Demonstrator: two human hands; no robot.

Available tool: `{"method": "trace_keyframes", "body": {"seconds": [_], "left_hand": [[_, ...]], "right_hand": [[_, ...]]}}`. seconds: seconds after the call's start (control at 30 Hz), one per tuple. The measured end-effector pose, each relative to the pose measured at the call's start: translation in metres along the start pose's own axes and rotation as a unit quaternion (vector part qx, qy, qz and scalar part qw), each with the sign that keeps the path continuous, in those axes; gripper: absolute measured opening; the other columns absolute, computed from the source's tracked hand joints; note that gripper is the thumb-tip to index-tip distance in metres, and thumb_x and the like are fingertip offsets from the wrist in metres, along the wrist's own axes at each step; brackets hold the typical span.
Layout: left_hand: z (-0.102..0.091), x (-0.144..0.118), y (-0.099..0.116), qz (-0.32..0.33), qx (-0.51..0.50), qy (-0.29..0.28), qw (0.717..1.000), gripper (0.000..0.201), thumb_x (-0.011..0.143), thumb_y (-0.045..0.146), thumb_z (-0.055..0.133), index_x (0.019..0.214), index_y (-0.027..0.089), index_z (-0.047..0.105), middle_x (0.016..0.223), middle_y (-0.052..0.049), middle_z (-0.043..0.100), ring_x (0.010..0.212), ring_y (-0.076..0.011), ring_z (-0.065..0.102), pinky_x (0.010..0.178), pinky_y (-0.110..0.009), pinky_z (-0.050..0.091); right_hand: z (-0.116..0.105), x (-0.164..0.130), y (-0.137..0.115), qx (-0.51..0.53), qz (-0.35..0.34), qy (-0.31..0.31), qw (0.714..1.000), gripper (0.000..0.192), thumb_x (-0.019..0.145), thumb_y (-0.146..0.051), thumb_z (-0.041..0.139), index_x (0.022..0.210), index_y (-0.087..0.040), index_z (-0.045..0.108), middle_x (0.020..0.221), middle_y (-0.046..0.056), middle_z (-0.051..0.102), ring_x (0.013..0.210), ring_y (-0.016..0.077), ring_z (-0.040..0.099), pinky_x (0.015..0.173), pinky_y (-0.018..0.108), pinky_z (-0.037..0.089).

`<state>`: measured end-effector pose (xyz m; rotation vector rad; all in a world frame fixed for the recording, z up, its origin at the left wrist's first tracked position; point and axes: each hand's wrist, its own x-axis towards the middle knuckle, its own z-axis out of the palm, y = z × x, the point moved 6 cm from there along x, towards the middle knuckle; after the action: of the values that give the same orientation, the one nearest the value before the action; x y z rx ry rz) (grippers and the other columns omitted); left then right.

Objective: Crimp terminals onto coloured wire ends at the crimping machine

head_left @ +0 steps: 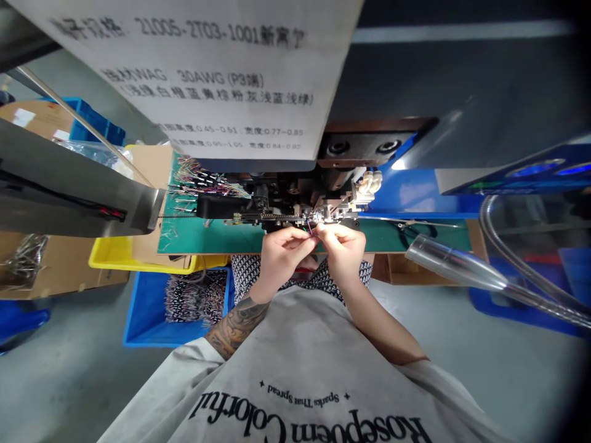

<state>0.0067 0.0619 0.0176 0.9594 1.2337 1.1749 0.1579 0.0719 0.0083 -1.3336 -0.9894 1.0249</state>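
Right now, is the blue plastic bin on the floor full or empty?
Partly full: the blue plastic bin holds a heap of thin wire pieces, with bare blue bottom showing beside it.

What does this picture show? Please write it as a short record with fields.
Setting: workbench with a green mat in front of a small machine
Left hand: pinches thin coloured wires at the machine's front
Right hand: pinches the same wires, close beside the left hand
Paper sheet: printed, hangs above the machine
Wire bundle: many coloured wires at the mat's left end
Blue bin: on the floor at left, holds more wires
Yellow bin: under the mat's left edge
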Motion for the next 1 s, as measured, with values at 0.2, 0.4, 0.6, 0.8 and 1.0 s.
{"method": "trace_keyframes", "body": {"seconds": [0.2, 0.4, 0.6, 0.8, 1.0], "left_hand": [[0.001, 0.000, -0.002, -0.008, 0.006, 0.002, 1.000, 0.019, 0.078, 0.037, 0.087, 0.076, 0.020, 0.077, 0.071, -0.003, 0.078, 0.059, -0.0186, 0.073, 0.052, -0.028, 0.061], [-0.001, -0.001, -0.001, 0.005, 0.011, 0.000, 1.000, 0.023, 0.079, 0.038, 0.087, 0.077, 0.020, 0.074, 0.072, -0.003, 0.077, 0.060, -0.0180, 0.074, 0.055, -0.028, 0.062], [-0.005, 0.002, -0.016, -0.005, 0.003, -0.008, 1.000, 0.023, 0.083, 0.040, 0.087, 0.084, 0.019, 0.078, 0.076, -0.003, 0.079, 0.067, -0.0185, 0.077, 0.065, -0.030, 0.066], [-0.003, 0.002, -0.013, -0.018, 0.012, -0.009, 1.000, 0.021, 0.082, 0.038, 0.085, 0.082, 0.018, 0.079, 0.075, -0.004, 0.080, 0.064, -0.0182, 0.076, 0.059, -0.027, 0.063], [0.001, 0.000, -0.002, -0.023, 0.003, -0.008, 1.000, 0.024, 0.080, 0.041, 0.085, 0.076, 0.019, 0.076, 0.067, -0.002, 0.076, 0.059, -0.0186, 0.074, 0.055, -0.028, 0.062]], "right_hand": [[0.001, -0.002, 0.000, -0.004, 0.002, -0.003, 1.000, 0.033, 0.085, -0.039, 0.078, 0.060, -0.018, 0.073, 0.057, -0.001, 0.060, 0.057, 0.0114, 0.049, 0.056, 0.027, 0.042], [0.001, 0.000, 0.000, 0.018, 0.003, 0.002, 1.000, 0.027, 0.085, -0.035, 0.078, 0.064, -0.019, 0.078, 0.060, -0.001, 0.065, 0.056, 0.0105, 0.050, 0.055, 0.027, 0.042], [0.003, 0.001, -0.002, 0.003, 0.011, 0.007, 1.000, 0.025, 0.085, -0.037, 0.078, 0.067, -0.020, 0.080, 0.056, -0.002, 0.061, 0.053, 0.0100, 0.047, 0.053, 0.026, 0.042], [0.006, -0.002, -0.003, -0.014, 0.012, -0.022, 1.000, 0.028, 0.084, -0.042, 0.079, 0.067, -0.020, 0.080, 0.059, 0.000, 0.063, 0.055, 0.0119, 0.051, 0.053, 0.027, 0.042], [0.004, -0.002, -0.008, -0.022, -0.012, -0.012, 1.000, 0.036, 0.089, -0.039, 0.075, 0.060, -0.018, 0.071, 0.055, -0.002, 0.057, 0.055, 0.0104, 0.047, 0.054, 0.026, 0.039]]}}
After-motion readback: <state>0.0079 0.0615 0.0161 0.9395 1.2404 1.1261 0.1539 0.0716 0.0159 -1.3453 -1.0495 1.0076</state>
